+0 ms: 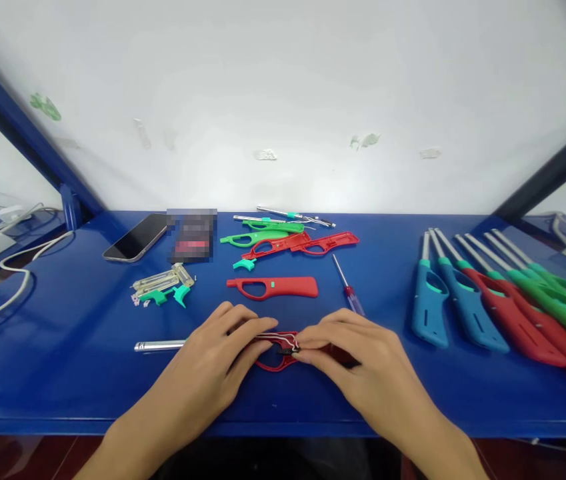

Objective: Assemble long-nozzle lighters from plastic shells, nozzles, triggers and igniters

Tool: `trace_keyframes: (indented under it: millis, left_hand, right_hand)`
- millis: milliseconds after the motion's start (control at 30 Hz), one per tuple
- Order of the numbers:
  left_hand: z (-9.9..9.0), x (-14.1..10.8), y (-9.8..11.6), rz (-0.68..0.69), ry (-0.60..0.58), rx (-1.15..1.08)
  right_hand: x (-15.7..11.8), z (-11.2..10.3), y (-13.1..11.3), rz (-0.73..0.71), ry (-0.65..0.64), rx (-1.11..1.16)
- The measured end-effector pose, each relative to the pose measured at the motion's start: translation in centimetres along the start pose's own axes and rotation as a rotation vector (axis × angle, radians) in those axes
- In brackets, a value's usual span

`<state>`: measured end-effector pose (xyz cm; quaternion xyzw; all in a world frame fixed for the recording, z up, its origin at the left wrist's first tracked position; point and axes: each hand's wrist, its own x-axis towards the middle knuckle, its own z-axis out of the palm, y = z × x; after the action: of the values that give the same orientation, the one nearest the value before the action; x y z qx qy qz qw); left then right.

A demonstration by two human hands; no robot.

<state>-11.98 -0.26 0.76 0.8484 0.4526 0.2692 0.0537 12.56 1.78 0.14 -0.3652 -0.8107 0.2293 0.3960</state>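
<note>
A red lighter shell half (277,367) lies in front of me, its trigger loop showing between my hands. My left hand (207,360) grips the shell's front part, where a silver metal tube (160,345) sticks out to the left. White wires (275,337) run along the shell to a small black igniter part (287,351). With thumb and fingertips, my right hand (363,350) pinches this part at the wires' end. My fingers cover much of the shell. Just beyond lies another red shell half (283,287).
A screwdriver (349,287) lies behind my right hand. Several finished gas lighters (493,300) are at right. Loose shell halves (325,244) and tubes are at the back. Clear fuel tanks (160,281), green triggers (181,295) and a phone (137,237) lie left.
</note>
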Motion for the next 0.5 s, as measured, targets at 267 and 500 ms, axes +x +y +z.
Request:
trace_keyframes:
  millis: [267,500]
  left_hand:
    - [0.0,-0.1,0.2,0.023,-0.04,0.001]
    - [0.0,-0.3,0.2,0.044,-0.037,0.026]
  right_hand:
    - [-0.1,-0.8,0.0,0.052,-0.06,0.048]
    - [-0.5,-1.2,0.2,-0.035,-0.016,0.018]
